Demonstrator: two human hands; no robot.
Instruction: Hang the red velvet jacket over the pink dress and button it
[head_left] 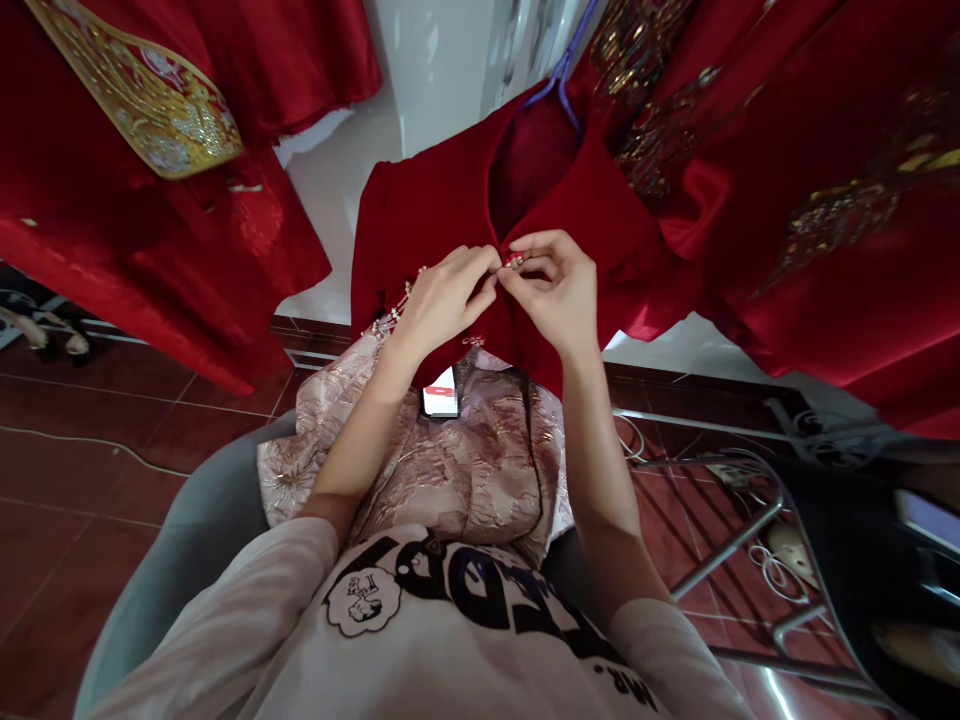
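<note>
A dark red velvet garment (pixel 435 215) hangs on a blue hanger (pixel 559 80) in front of me. Both hands meet at its front closure just below the collar. My left hand (pixel 446 295) pinches the left edge of the fabric with closed fingers. My right hand (pixel 551 285) pinches a small pearl-like fastener (pixel 514 261) on the right edge. A beaded trim (pixel 397 305) runs down beside my left wrist.
Red embroidered garments hang at left (pixel 150 150) and right (pixel 810 180). A pink brocade garment (pixel 480 460) and a phone (pixel 439 395) lie on a grey chair (pixel 180 560) below. A metal stand (pixel 742 520) is at right on the red tiled floor.
</note>
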